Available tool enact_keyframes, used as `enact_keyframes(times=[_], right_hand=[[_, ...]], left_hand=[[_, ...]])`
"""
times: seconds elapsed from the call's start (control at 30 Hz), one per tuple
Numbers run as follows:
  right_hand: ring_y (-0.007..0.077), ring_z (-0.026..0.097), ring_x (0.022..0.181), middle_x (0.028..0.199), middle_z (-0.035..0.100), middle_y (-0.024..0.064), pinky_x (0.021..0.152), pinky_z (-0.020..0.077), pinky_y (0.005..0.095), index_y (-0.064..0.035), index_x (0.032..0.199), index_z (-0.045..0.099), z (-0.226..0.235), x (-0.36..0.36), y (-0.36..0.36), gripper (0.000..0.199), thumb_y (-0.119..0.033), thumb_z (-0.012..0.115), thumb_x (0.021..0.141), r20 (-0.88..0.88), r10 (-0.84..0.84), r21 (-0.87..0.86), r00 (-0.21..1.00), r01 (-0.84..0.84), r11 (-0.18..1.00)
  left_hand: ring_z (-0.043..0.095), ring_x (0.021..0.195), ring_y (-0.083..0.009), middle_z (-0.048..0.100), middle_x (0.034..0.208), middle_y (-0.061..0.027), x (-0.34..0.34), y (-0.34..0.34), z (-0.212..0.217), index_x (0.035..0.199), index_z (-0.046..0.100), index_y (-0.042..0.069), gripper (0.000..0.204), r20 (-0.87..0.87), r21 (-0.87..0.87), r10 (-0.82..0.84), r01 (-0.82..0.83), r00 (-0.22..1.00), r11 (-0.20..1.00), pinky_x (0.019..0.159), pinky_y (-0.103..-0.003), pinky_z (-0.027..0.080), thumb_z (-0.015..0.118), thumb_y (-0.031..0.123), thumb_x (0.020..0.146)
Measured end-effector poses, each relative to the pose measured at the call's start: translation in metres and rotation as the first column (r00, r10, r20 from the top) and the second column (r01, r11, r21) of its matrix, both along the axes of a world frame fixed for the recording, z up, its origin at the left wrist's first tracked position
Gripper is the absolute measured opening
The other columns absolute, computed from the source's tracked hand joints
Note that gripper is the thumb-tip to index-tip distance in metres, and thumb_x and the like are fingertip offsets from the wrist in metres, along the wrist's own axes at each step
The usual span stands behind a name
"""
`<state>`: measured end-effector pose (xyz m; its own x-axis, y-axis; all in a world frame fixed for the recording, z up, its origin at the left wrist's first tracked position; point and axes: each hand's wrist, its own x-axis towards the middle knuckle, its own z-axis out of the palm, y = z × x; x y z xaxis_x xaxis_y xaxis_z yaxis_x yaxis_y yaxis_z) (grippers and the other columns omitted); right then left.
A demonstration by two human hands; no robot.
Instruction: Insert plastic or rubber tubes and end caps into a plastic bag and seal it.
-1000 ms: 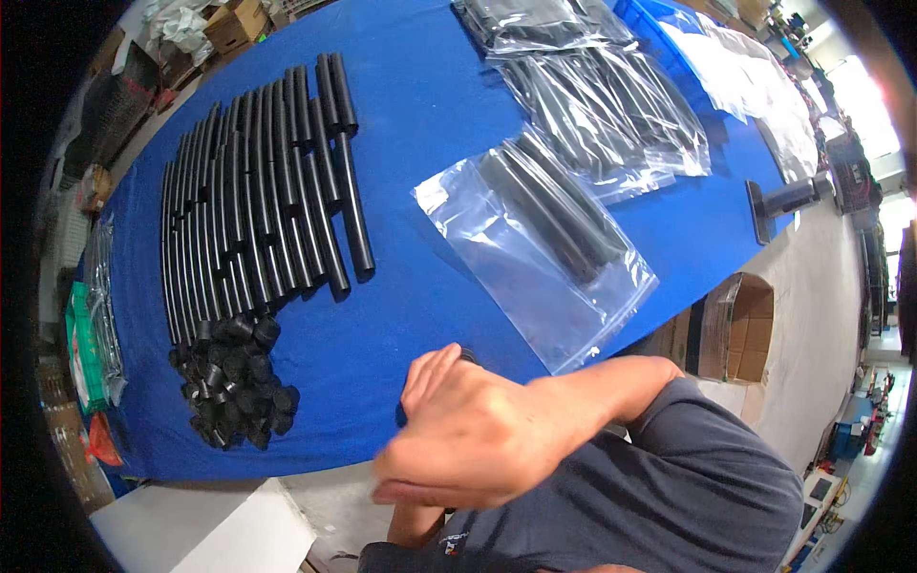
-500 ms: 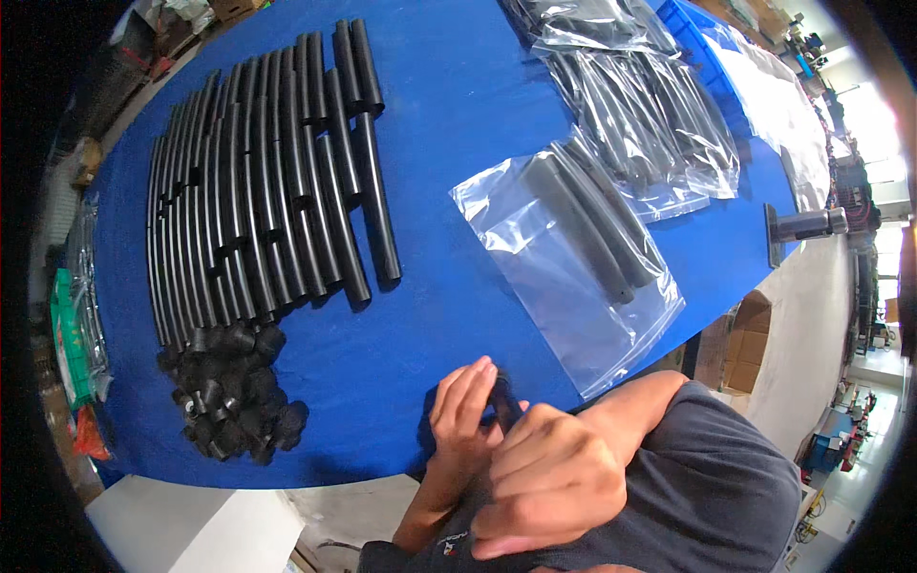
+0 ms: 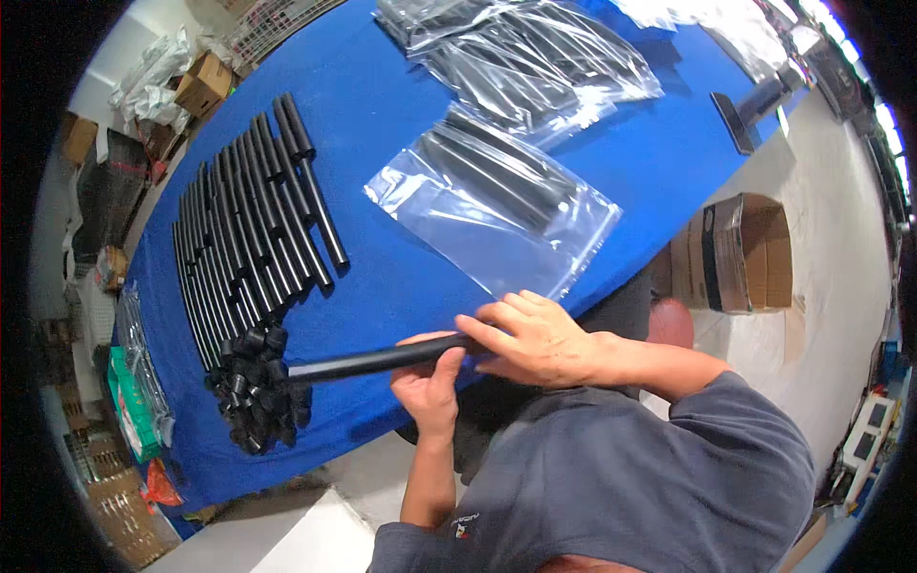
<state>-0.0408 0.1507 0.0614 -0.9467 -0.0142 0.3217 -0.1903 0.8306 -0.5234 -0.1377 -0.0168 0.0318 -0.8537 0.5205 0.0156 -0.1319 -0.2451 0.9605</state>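
A long black tube (image 3: 368, 360) is held almost level above the table's near edge, its free end pointing left. My left hand (image 3: 427, 393) grips it around the middle, thumb in front. My right hand (image 3: 540, 342) is wrapped over its right end, which the fingers hide. Near the tube's left end lies a heap of short black caps (image 3: 256, 396). Beyond the heap, black tubes (image 3: 244, 224) lie side by side in staggered rows. A clear plastic bag (image 3: 449, 234) with black tubes inside lies beyond my right hand.
More bagged black tubes (image 3: 535, 67) lie at the far side of the blue-covered table (image 3: 353, 105). A dark metal stand (image 3: 750, 110) is at its right edge. An open cardboard box (image 3: 740, 253) sits to the right. Green packaging (image 3: 132, 401) is at the left edge.
The tube has swung from pointing toward the camera to lying level and pointing left. My right hand has moved farther away, onto its right end. The head view has shifted.
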Motion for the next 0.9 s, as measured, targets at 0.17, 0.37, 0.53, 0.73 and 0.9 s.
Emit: enact_keyframes(times=[0.17,0.37,0.53,0.73,0.9], right_hand=[[0.0344,0.064,0.087,0.102,0.062,0.0174,0.074,0.0527,0.0431,0.0026,0.128,0.055,-0.011,0.063,0.008,0.056,-0.015,0.077,0.080,-0.063,-0.209,-0.186,0.976,0.195,0.963],[0.0186,0.060,0.106,0.115,0.063,0.0139,0.093,0.0480,0.0334,0.0044,0.134,0.049,-0.024,0.153,0.015,0.044,-0.017,0.060,0.098,0.388,-0.351,-0.788,0.852,0.504,0.354],[0.0194,0.060,0.100,0.107,0.063,0.0118,0.088,0.0477,0.0338,0.0040,0.133,0.051,-0.029,0.219,0.026,0.044,-0.020,0.059,0.097,0.465,-0.394,-0.652,0.793,0.608,0.453],[0.0298,0.063,0.099,0.109,0.064,0.0193,0.084,0.0494,0.0373,0.0055,0.127,0.055,-0.031,0.247,0.022,0.043,-0.022,0.060,0.094,0.531,-0.371,-0.584,0.762,0.646,0.491],[0.0325,0.064,0.093,0.101,0.064,0.0204,0.081,0.0494,0.0392,0.0066,0.123,0.056,-0.022,0.248,0.030,0.042,-0.021,0.061,0.092,0.580,-0.302,-0.536,0.757,0.634,0.558]], left_hand=[[0.065,0.078,-0.0160,0.072,0.092,-0.0058,0.030,0.045,0.017,0.098,0.072,0.003,0.022,-0.247,-0.215,-0.241,0.190,0.939,0.958,0.073,-0.029,0.051,0.082,0.016,0.083],[0.059,0.102,-0.0319,0.065,0.115,-0.0111,0.028,0.097,0.015,0.109,0.071,0.010,0.036,-0.815,-0.570,-0.562,-0.027,0.140,0.821,0.083,-0.043,0.050,0.078,0.027,0.079],[0.060,0.101,-0.0323,0.065,0.117,-0.0120,0.022,0.097,-0.009,0.115,0.068,0.010,0.034,-0.759,-0.650,-0.650,-0.101,0.032,0.753,0.084,-0.043,0.051,0.072,0.009,0.081],[0.065,0.089,-0.0311,0.067,0.110,-0.0130,0.021,0.096,-0.013,0.108,0.069,0.005,0.032,-0.770,-0.623,-0.610,-0.021,0.186,0.782,0.077,-0.039,0.055,0.067,-0.003,0.078],[0.066,0.085,-0.0303,0.066,0.105,-0.0132,0.033,0.097,-0.001,0.106,0.068,0.001,0.030,-0.829,-0.545,-0.527,-0.061,0.188,0.836,0.074,-0.039,0.055,0.066,-0.006,0.077]])
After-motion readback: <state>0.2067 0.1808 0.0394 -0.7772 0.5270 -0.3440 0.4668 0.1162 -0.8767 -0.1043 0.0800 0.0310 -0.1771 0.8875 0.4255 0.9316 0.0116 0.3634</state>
